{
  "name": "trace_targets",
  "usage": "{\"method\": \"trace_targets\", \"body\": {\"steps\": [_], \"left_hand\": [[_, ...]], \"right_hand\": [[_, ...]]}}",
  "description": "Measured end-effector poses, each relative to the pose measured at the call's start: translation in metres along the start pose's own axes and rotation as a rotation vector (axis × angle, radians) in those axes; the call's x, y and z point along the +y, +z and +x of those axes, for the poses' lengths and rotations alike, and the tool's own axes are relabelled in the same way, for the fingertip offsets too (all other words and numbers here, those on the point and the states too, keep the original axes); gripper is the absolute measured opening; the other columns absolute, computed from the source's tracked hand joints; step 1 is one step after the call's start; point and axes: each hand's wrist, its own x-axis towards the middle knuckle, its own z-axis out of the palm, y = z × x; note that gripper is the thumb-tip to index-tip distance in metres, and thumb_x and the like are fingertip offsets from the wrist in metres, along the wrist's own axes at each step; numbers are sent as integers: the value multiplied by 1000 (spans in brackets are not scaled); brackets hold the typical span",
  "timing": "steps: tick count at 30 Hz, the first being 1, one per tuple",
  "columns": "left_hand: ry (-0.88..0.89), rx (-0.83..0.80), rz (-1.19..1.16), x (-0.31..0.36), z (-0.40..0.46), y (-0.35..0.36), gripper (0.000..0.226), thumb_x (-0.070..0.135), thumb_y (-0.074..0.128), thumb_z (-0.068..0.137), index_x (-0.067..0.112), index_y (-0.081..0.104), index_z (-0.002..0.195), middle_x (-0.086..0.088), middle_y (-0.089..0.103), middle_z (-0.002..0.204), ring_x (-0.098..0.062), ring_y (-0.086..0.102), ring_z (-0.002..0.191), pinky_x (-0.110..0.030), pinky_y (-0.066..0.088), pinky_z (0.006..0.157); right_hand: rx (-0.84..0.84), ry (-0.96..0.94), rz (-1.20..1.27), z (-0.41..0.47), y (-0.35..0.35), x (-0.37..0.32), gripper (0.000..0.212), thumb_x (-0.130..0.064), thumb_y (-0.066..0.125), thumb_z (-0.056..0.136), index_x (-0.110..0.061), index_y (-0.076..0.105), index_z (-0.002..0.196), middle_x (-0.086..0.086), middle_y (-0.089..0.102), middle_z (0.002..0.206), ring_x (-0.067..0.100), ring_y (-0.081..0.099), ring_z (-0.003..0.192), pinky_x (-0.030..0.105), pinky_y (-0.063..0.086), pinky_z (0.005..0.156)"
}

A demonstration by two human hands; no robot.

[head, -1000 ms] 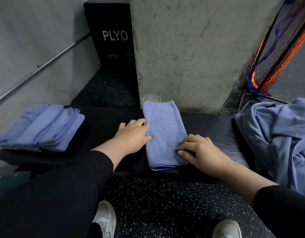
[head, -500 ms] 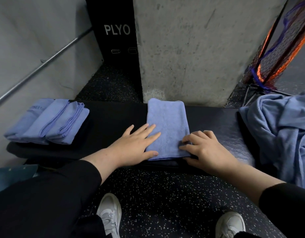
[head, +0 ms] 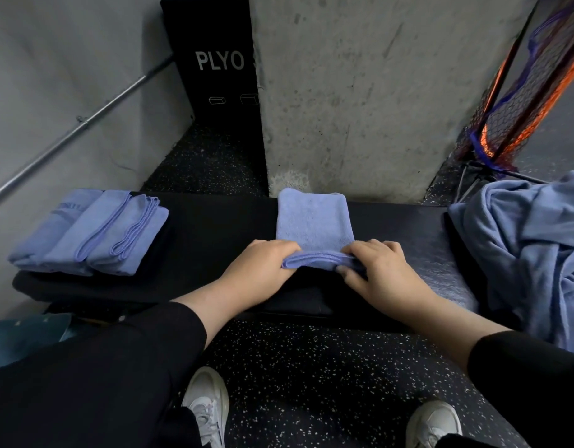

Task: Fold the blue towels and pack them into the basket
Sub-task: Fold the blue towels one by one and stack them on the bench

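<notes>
A folded blue towel (head: 313,221) lies across the middle of the black bench (head: 214,227). My left hand (head: 260,270) grips its near edge at the left corner. My right hand (head: 379,273) pinches the same edge at the right corner, and the edge is lifted off the bench into a fold. Several folded blue towels (head: 92,231) lie side by side at the bench's left end. A heap of unfolded blue towels (head: 524,250) fills the right end. No basket is in view.
A concrete pillar (head: 360,92) rises right behind the bench. A black PLYO box (head: 214,66) stands behind on the left, beside a wall with a metal rail (head: 72,130). An orange and black net (head: 524,92) leans at the far right. My shoes rest on speckled floor (head: 311,383).
Both hands slid to the towel's near edge and took hold of it. The edge, flat a moment ago, is now raised and folding toward the far side.
</notes>
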Motion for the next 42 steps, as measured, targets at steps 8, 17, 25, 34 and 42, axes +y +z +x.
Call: {"method": "trace_targets", "body": {"steps": [8,17,25,34,42], "left_hand": [[-133,-117,-210,3,-5,-27,19,29,63,96,15,67,84,-4,62,75,-7,48,64,-30,39,63],[-300,-285,-471,11,-25,-42,20,26,63,98,11,74,104,2,72,85,-10,67,73,-34,58,76],[-351,-82,-202,12,-1,-39,21,21,52,95,5,56,82,-6,61,79,-16,49,69,-31,35,62],[-467,41,-72,-9,46,-23,21,28,54,96,9,56,86,-3,63,88,-22,57,79,-35,42,66],[-160,245,242,-16,42,-20,30,37,60,96,21,58,121,0,57,113,-23,58,103,-40,48,86]], "right_hand": [[-59,-15,-5,-2,-8,-10,23,-38,46,86,-26,62,96,-12,61,93,12,54,89,35,36,94],[-355,174,368,-13,-40,-16,25,-42,59,96,-20,66,87,-6,63,71,3,49,65,33,47,68],[-192,292,296,11,-27,-11,34,-47,49,99,-17,58,84,-4,67,78,17,62,77,39,49,73],[-117,441,169,60,-10,-2,40,-43,49,101,-15,49,72,-1,58,71,24,58,71,33,36,56],[177,407,-14,60,2,7,35,-56,61,91,-22,52,87,-3,53,86,25,51,82,39,46,71]]}}
